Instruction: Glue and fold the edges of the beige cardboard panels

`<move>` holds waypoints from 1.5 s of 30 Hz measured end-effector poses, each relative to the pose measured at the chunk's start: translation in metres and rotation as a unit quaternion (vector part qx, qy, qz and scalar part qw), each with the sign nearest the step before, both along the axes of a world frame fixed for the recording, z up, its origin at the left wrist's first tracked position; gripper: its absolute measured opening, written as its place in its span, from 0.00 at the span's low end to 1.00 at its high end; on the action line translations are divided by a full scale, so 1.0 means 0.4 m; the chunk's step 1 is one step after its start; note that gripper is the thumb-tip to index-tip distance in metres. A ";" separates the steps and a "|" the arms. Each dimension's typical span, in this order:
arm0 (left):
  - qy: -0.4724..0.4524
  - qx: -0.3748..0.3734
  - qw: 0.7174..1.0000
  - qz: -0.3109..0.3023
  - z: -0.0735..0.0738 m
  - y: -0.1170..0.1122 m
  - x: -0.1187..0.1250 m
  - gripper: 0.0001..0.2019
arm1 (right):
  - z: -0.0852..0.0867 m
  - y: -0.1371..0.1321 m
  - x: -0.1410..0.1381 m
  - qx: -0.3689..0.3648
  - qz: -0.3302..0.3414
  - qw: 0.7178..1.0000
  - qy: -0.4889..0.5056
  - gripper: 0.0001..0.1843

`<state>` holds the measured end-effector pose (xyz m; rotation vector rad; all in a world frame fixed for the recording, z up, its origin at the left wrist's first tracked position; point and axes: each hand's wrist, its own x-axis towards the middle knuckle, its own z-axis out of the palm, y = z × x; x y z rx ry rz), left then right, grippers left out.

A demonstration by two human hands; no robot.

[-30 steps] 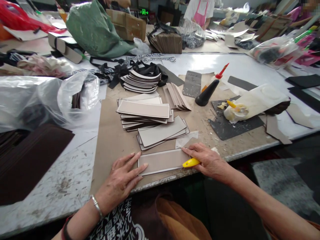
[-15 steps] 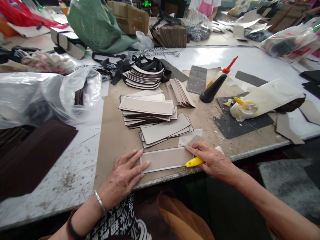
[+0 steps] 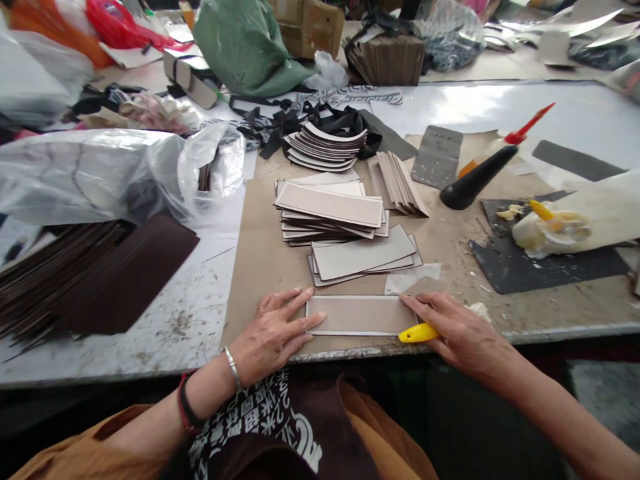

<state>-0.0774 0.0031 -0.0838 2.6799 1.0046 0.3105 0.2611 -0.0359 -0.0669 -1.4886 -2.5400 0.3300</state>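
Observation:
A beige rectangular strip (image 3: 361, 315) with a pale rim lies flat along the table's front edge. My left hand (image 3: 277, 330) rests at its left end, fingers spread, with fingertips on the strip. At the right end, my right hand (image 3: 453, 328) touches the corner with its fingertips and is closed round a yellow-handled tool (image 3: 418, 333), whose working end is hidden by the hand. Just beyond lie a few overlapping pale strips (image 3: 363, 253). Behind them stands a taller stack of similar strips (image 3: 330, 205).
Dark brown pieces (image 3: 135, 280) and a clear plastic bag (image 3: 90, 173) lie at left. To the right are a black cone-shaped holder with a red-tipped bottle (image 3: 477, 180), and a glue-smeared white container (image 3: 600, 210) on a dark sheet (image 3: 500, 267). Curved pieces (image 3: 325, 148) sit behind.
The camera view has turned slightly left, so the table's contents appear further right. Both hands keep their places at the ends of the strip, and the yellow-handled tool stays in my right hand.

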 end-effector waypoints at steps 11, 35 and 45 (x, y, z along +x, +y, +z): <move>-0.001 -0.004 1.000 -0.001 -0.003 -0.001 -0.004 0.17 | 0.004 0.012 0.003 -0.003 0.054 0.998 -0.042 0.32; 0.001 0.050 0.999 0.006 0.025 -0.023 0.019 0.17 | 0.010 0.014 -0.006 0.010 0.052 0.998 -0.035 0.30; 0.031 0.051 0.998 -0.032 0.006 -0.086 0.133 0.31 | 0.020 -0.003 0.004 -0.008 -0.025 1.000 -0.004 0.31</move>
